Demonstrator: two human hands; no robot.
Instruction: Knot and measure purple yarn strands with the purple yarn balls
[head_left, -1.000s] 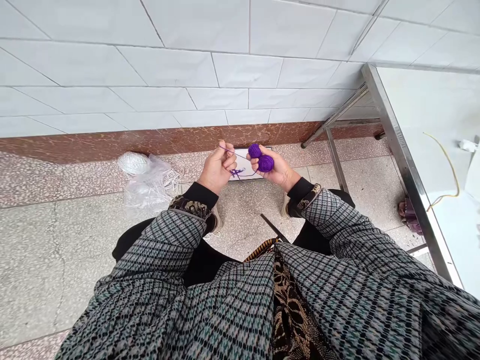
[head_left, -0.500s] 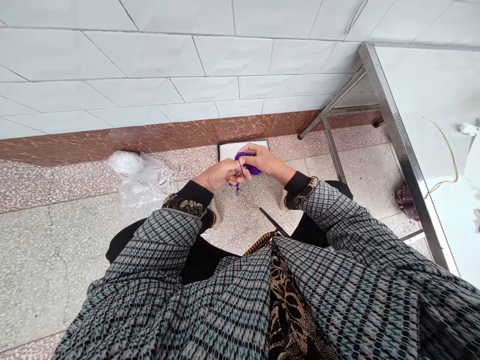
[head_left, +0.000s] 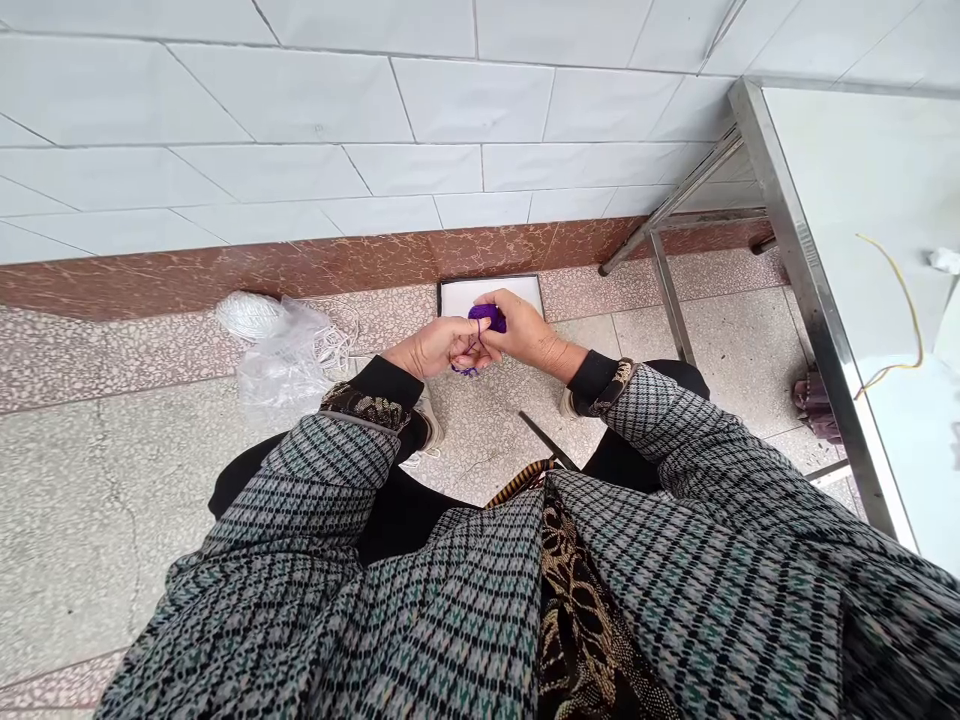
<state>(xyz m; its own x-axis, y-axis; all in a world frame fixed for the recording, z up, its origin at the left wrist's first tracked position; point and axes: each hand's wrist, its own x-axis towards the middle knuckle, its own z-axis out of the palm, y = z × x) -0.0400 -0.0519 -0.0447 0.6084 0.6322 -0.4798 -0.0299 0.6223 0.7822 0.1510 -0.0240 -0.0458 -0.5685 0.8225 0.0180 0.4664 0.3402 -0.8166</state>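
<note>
A small ball of purple yarn [head_left: 491, 316] is in my right hand [head_left: 525, 330], its fingers curled round the far and right sides. My left hand [head_left: 439, 346] meets it fingertip to fingertip and pinches the purple strand that comes off the ball. A short length of that strand hangs below my left fingers in a loose curl. Both hands are held over the floor between my feet, in front of a shallow white tray with a dark rim [head_left: 487, 292]. My fingers hide part of the yarn.
Left of my hands, a ball of white yarn [head_left: 251, 315] and a clear plastic bag [head_left: 277, 375] lie on the floor by the wall. A metal-framed table [head_left: 795, 230] stands at right, with a yellow cord [head_left: 911, 310] on it. A dark strip [head_left: 546, 440] sticks out near my lap.
My right hand has tilted the purple ball, and its fingers now sit closer to my left fingers. The dangling strand has drawn up into a curl. The view has shifted slightly.
</note>
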